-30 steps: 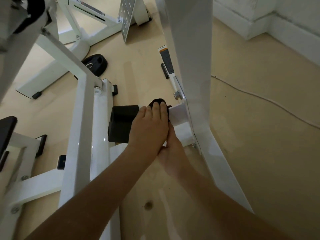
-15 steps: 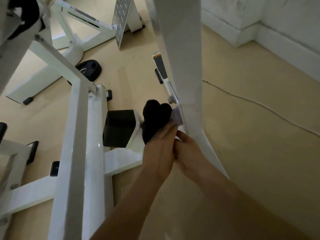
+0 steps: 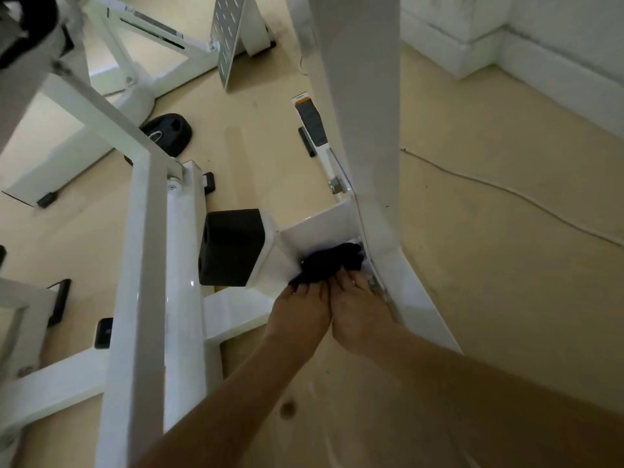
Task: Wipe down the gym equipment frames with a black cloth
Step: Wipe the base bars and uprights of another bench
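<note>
Over beige flooring [image 3: 489, 265], left hand [image 3: 300, 315] and right hand [image 3: 363, 310] grip crumpled black cloth [image 3: 329, 261] against glossy white frame [image 3: 317, 231]

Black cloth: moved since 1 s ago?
Yes. The black cloth has dropped from the top of the short cross tube, beside the black block, to the tube's lower side, away from the block and by the white upright.

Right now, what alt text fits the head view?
The left hand and right hand hold a bunched black cloth against a white crossbar beside the frame's upright post. A black block sits left; a cable crosses the tan floor.
</note>
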Motion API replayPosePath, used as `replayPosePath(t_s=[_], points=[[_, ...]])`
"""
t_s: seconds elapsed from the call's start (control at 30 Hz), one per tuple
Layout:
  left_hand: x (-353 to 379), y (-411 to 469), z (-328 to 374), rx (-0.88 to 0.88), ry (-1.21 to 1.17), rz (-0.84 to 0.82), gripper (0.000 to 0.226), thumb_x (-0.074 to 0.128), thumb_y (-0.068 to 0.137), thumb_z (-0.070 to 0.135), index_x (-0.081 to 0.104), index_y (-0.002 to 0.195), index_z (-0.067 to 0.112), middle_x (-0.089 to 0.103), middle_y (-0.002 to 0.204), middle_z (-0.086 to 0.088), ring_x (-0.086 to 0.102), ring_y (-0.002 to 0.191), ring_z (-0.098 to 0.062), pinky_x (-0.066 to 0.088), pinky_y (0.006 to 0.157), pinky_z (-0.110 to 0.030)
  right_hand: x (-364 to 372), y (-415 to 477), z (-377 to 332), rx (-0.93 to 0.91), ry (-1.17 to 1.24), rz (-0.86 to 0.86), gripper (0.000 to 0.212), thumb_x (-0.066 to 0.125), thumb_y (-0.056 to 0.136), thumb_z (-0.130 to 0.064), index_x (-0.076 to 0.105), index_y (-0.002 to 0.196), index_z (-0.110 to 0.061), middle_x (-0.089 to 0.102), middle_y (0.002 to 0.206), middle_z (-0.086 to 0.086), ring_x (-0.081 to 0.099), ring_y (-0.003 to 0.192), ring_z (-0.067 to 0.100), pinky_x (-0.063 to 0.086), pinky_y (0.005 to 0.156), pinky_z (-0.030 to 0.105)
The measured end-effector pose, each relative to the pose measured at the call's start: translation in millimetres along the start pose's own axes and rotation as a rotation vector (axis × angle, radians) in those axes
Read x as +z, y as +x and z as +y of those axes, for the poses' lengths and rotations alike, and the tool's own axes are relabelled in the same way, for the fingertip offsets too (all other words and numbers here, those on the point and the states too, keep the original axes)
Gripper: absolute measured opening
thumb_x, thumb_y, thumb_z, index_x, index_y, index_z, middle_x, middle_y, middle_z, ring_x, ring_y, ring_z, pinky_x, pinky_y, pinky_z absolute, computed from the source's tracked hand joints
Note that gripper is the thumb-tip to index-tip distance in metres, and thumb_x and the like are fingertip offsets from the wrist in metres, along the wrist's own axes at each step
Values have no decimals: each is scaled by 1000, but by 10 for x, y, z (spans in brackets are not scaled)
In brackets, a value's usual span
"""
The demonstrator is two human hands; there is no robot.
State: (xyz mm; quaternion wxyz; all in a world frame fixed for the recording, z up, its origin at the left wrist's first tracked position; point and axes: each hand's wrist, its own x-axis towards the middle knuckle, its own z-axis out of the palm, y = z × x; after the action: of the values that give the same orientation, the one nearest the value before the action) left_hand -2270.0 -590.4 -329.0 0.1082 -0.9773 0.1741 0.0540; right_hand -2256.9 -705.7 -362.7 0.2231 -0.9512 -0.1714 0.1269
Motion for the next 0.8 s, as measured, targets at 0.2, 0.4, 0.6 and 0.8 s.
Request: replayPosePath(t_s=[0.2,0.4,0.6,0.8], points=[[25,361,119,-85,-571,-22,56,59,90,13,41,143,9,54,136,-12,52,120,-30,40,97,-31,-114,29,8,180,-34,-85,69,37,98,-16,-5,151,-2,-5,160,16,47,126,29,45,99,38],[-24,100,135,-407,-737,-20,53,52,96,22,34,146,21,60,127,-7,60,110,-24,46,95,-33,-102,33,2,99,-56,-118,73,45,95,-21,1,153,-12,-1,160,12,61,105,30,51,77,37],[-52,-56,107,-431,-429,7,54,36,102,29,16,152,28,60,125,-1,60,105,-18,47,89,-30,-29,200,-31,57,-135,-205,76,42,98,-22,-11,152,-20,-19,159,11,58,108,33,49,76,40],[80,142,150,-418,-298,-105,60,39,99,32,11,151,25,65,110,-5,65,93,-26,51,77,-35,-57,-307,-72,202,-5,-81,77,45,95,-18,-5,153,-9,-4,160,13,37,134,31,42,101,37]])
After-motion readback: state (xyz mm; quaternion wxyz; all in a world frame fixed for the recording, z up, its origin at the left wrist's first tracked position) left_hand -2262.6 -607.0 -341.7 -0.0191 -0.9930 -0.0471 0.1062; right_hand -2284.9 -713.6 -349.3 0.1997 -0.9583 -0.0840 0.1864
